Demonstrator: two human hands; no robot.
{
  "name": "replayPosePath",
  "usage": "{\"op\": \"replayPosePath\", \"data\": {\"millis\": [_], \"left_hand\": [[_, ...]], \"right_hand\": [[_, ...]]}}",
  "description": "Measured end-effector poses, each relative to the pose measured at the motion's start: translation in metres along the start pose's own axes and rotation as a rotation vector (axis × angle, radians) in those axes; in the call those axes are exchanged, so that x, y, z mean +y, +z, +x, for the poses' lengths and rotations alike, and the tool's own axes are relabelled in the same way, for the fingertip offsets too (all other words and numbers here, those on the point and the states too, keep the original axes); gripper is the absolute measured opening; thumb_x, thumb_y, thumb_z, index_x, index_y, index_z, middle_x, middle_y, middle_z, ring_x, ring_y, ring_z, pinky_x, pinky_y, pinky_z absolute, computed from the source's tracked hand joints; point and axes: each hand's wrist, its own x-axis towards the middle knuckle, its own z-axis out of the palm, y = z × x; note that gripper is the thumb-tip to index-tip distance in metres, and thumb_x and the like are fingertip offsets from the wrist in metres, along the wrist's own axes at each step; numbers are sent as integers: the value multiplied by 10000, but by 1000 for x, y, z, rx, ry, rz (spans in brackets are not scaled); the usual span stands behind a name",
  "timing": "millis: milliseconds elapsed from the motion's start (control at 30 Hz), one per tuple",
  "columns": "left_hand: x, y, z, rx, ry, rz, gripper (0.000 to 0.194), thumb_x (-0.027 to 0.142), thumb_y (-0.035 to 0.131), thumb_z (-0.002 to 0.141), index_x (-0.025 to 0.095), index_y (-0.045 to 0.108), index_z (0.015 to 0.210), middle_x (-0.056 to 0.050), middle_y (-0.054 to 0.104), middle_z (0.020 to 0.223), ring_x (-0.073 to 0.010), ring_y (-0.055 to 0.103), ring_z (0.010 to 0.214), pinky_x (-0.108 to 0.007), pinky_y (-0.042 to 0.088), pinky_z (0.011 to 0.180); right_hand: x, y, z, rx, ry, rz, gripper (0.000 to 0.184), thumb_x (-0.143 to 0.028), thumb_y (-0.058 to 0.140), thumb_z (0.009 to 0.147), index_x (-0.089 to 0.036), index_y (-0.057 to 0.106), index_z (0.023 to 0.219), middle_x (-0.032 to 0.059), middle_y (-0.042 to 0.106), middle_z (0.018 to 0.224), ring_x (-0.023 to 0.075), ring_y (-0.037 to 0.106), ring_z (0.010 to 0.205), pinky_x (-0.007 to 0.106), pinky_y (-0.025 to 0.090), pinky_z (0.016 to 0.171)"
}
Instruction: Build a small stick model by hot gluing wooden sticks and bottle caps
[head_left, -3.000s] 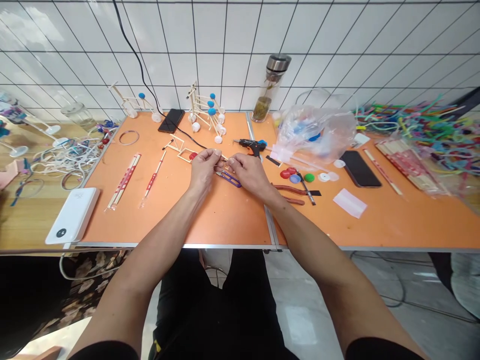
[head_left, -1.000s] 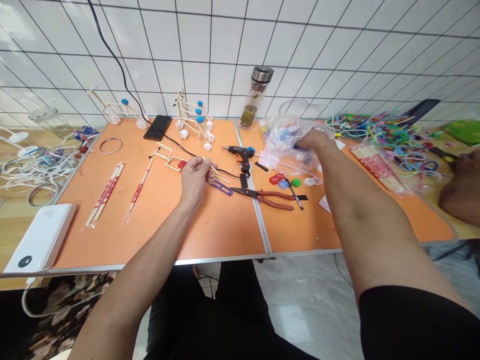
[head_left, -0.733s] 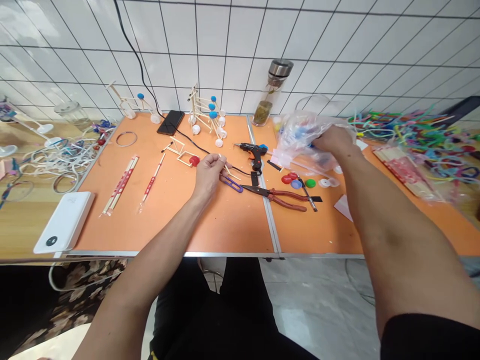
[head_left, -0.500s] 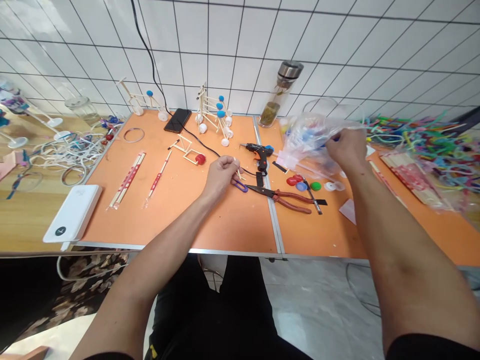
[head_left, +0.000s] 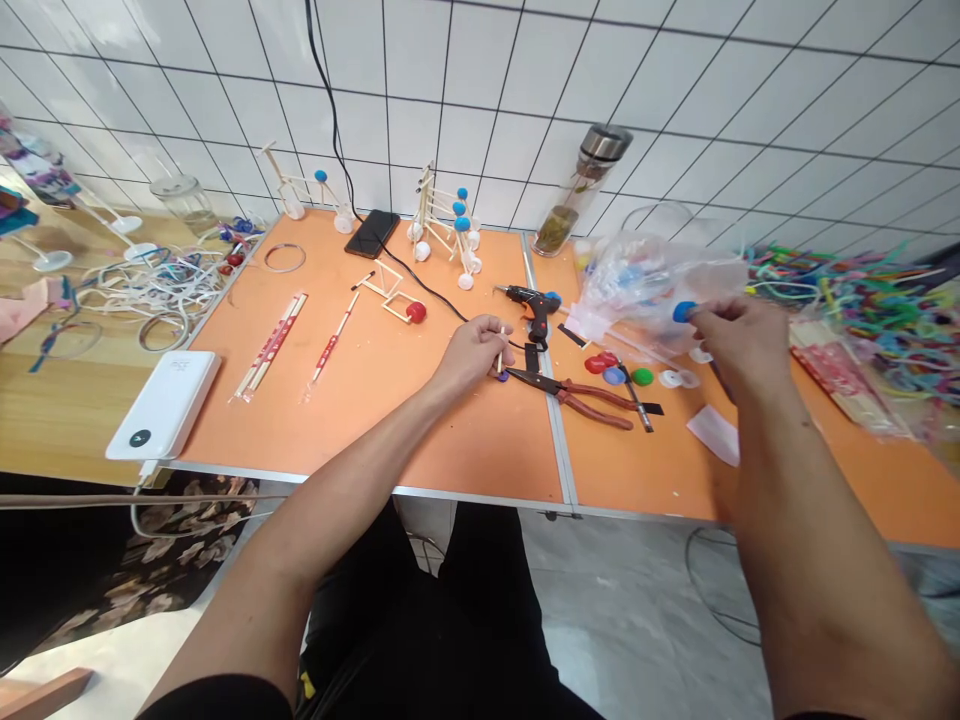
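Between the fingers of my left hand (head_left: pixel 478 352) is a short wooden stick (head_left: pixel 501 352), held near the tips of the pliers (head_left: pixel 577 392). My right hand (head_left: pixel 739 335) pinches a blue bottle cap (head_left: pixel 683 311) just in front of the clear plastic bag (head_left: pixel 634 285), which has coloured pieces inside. A black glue gun (head_left: pixel 531 305) lies beyond my left hand. Red caps (head_left: pixel 600 362), a green cap (head_left: pixel 642 376) and white caps (head_left: pixel 670 378) lie between my hands, close to the pliers' handles. A small purple object (head_left: pixel 502 377) is partly hidden beneath my left fingers.
Stick frames with blue balls (head_left: pixel 450 220) stand at the back, near a phone (head_left: pixel 372 234). A tall glass bottle (head_left: pixel 574 195) stands by the wall. Wrapped chopsticks (head_left: pixel 270 347) and a white power bank (head_left: pixel 165 405) lie left; colourful strips (head_left: pixel 862 300) heap up at right.
My right hand has come out of the plastic bag toward me, now with a blue cap in its fingers. My left hand still holds the stick, which now stands more upright.
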Motion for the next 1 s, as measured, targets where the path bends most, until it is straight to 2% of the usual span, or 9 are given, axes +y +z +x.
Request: {"op": "replayPosePath", "data": {"millis": [100,233,333,400,500,567,733,900,1000], "left_hand": [[-1,0,-1,-20,-14,-1,276,33,560,855,211,637,1052,42,695,602,-123,600,469,-208,462,493],[-4,1,-1,-32,-17,-28,322,48,543,794,209,692,1030,48,683,645,-117,623,463,-211,473,476],[-6,2,0,-78,-63,-43,257,33,553,792,176,742,893,13,698,689,-108,639,481,-216,491,466],[-5,1,1,-106,-86,-84,230,32,592,825,160,769,895,-16,739,733,-118,661,504,-229,534,476],[0,-6,4,-100,-47,-193,101,118,694,914,141,792,924,-42,767,784,-137,699,558,-263,617,525],[5,-13,7,-88,-17,-256,89,177,733,950,133,803,916,-42,757,761,-135,711,585,-253,633,558],[12,-30,15,-85,6,-358,75,183,797,950,116,831,949,-44,809,802,-125,763,650,-226,639,642],[7,-36,19,-187,66,-351,409,304,1084,715,130,871,1017,-38,856,900,-105,773,689,-223,653,745],[4,-40,22,-137,82,-342,480,379,1116,658,161,873,1010,-60,879,975,-126,792,733,-257,661,774]], "right_hand": [[-15,-12,-22,-99,161,185,352,47,804,866,-241,672,711,-5,617,610,130,511,507,408,438,627],[-45,-26,-61,-109,125,244,279,13,774,879,-236,702,777,-11,630,628,135,522,534,377,429,619],[-77,-27,-98,-253,-12,327,147,-82,773,896,-225,747,871,-2,656,679,156,548,582,354,384,608],[-102,-17,-120,-342,-154,382,68,-168,753,916,-230,737,892,12,674,747,175,573,617,355,436,641],[-135,12,-141,-261,-530,391,32,-207,732,912,-235,729,898,82,718,1065,203,644,811,398,545,833],[-149,35,-145,-220,-656,393,38,-213,693,938,-247,709,935,96,701,1137,203,633,826,400,563,856],[-153,73,-143,-105,-761,488,65,-182,667,941,-242,657,962,70,641,1117,164,575,732,383,569,786],[-146,75,-142,-74,-788,552,49,-196,688,969,-243,675,975,65,644,1108,174,616,772,383,608,779],[-142,70,-140,-86,-769,589,35,-248,716,981,-251,681,974,73,651,1121,210,676,896,357,625,718]]}}
